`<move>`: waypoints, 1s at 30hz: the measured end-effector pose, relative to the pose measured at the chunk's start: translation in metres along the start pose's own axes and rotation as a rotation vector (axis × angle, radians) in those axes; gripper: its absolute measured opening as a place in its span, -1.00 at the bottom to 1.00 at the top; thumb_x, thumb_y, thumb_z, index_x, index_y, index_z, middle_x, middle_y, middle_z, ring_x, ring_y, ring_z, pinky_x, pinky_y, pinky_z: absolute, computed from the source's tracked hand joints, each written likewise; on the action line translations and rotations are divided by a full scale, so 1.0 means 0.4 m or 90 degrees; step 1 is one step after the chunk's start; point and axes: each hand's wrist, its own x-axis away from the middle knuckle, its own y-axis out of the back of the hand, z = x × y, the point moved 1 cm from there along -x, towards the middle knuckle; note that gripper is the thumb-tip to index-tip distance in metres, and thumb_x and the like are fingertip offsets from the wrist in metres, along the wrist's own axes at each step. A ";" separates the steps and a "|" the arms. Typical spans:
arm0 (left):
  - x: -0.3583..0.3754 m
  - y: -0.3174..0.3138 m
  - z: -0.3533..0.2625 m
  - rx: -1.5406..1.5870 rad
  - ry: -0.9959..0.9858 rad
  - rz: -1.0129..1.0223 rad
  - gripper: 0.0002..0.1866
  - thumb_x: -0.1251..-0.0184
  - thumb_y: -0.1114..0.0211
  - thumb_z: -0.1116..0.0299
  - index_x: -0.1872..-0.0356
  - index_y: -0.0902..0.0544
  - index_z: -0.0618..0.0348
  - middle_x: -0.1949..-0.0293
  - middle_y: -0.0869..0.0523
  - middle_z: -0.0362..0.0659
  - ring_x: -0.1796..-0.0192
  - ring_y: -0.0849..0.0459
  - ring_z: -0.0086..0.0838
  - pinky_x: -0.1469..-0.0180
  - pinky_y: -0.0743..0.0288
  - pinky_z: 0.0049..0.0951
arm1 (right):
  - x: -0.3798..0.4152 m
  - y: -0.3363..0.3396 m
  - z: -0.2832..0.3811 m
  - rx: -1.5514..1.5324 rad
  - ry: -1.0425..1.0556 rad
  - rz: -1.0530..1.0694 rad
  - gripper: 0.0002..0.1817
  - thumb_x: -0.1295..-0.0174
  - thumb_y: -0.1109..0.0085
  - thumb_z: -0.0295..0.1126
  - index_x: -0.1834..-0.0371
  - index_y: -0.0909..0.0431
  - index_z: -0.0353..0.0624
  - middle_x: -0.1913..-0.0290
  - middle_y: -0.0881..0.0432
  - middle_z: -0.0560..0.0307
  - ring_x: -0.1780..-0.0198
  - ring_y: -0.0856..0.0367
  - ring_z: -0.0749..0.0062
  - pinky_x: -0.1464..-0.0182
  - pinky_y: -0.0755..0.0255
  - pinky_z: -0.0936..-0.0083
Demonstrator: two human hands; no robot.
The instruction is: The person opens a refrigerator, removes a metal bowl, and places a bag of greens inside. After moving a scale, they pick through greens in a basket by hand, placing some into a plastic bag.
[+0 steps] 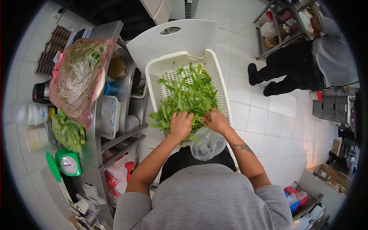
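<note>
Greens (pixel 188 97): bright green. Basket (pixel 220 80): cream-white, slotted lattice. Chair (pixel 172 40): white. Bag (pixel 208 143) under the right hand (pixel 216 120): clear, whitish. Big bag (pixel 80 74): pink-tinted, green and pale stalks inside. Scale (pixel 68 163): green, white dial. Surface (pixel 97 145): steel grey. Floor (pixel 268 126): white tile.

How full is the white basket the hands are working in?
Partly full. Leafy greens cover the near part of the white basket, while its far slatted wall is bare. Both hands, left hand and right hand, rest on the greens.
</note>
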 end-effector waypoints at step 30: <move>0.009 0.315 0.064 0.374 0.159 -0.083 -0.84 -0.24 -0.28 0.41 0.28 -0.61 0.33 0.35 -0.65 -0.04 0.29 -0.62 -0.31 0.15 -0.46 -0.42 | 0.020 -0.003 -0.166 -0.759 -0.012 0.093 -0.67 -0.28 -0.09 -0.53 -0.11 -0.56 -0.13 -0.02 -0.62 0.17 0.00 -0.55 0.55 -0.11 -0.37 0.62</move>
